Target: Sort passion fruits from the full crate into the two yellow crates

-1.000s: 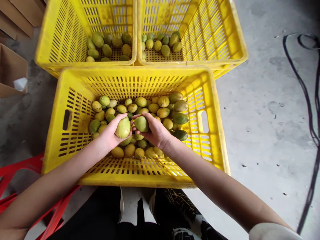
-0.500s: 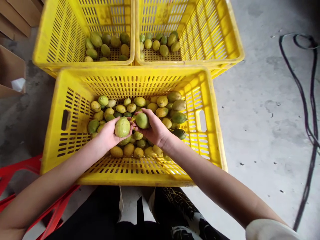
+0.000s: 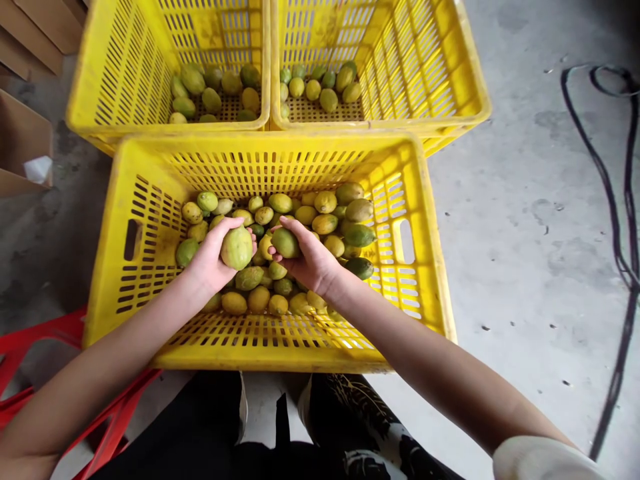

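Observation:
My left hand (image 3: 213, 257) is closed around a large pale green-yellow lemon (image 3: 237, 249), its thumb across the top. A smaller, darker green lemon (image 3: 285, 243) sits in my right hand (image 3: 310, 257), gripped between thumb and fingers. Both hands are held over the front yellow crate (image 3: 270, 363), a short gap between them. Below them lie many loose lemons (image 3: 259, 299), from yellow to dark green, some with brown marks. My hands and forearms hide part of the pile.
Behind the front crate, two more yellow crates, a left one (image 3: 170, 127) and a right one (image 3: 380, 125), hold several lemons each. Red plastic legs (image 3: 113, 423) stand at lower left. Cardboard boxes (image 3: 23, 143) are at far left. A black cable (image 3: 617, 360) lies on the grey floor.
My left hand has moved slightly left with its lemon and turned it, widening the gap between the hands. The right hand and its lemon have hardly moved.

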Demonstrator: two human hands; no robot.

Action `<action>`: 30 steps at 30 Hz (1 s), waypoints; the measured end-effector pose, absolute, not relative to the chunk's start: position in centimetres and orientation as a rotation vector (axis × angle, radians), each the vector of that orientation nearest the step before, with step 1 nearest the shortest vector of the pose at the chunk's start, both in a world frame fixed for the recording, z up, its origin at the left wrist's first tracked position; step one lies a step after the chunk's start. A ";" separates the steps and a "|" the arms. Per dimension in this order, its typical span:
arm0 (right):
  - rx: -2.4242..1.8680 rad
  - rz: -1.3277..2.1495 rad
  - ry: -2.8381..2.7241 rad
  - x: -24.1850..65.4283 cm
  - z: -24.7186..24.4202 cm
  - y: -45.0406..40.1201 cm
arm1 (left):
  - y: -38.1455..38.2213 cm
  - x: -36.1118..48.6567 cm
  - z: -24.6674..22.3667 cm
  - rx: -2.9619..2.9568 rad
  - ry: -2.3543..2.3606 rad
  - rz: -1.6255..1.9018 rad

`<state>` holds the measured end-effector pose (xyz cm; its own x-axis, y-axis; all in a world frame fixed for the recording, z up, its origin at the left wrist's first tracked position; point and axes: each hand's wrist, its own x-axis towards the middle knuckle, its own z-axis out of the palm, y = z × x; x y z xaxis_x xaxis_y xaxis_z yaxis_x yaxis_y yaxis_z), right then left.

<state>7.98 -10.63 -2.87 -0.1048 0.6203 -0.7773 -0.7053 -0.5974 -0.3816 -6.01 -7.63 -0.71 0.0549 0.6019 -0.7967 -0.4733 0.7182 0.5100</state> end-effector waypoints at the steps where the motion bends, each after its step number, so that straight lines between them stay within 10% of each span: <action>1: -1.230 1.866 0.126 8.1 -2.9 -10.6 | -7.6 -6.1 -0.8 0.135 1.296 0.810; 30: -1.238 1.921 0.076 8.1 -3.7 -11.0 | -8.2 -6.2 -1.5 0.110 1.315 0.575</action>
<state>8.07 -10.97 -3.67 -0.1708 0.6038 -0.7786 -0.6637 -0.6546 -0.3620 -6.22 -8.18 -1.52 0.1364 0.4565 -0.8792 -0.3355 0.8563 0.3926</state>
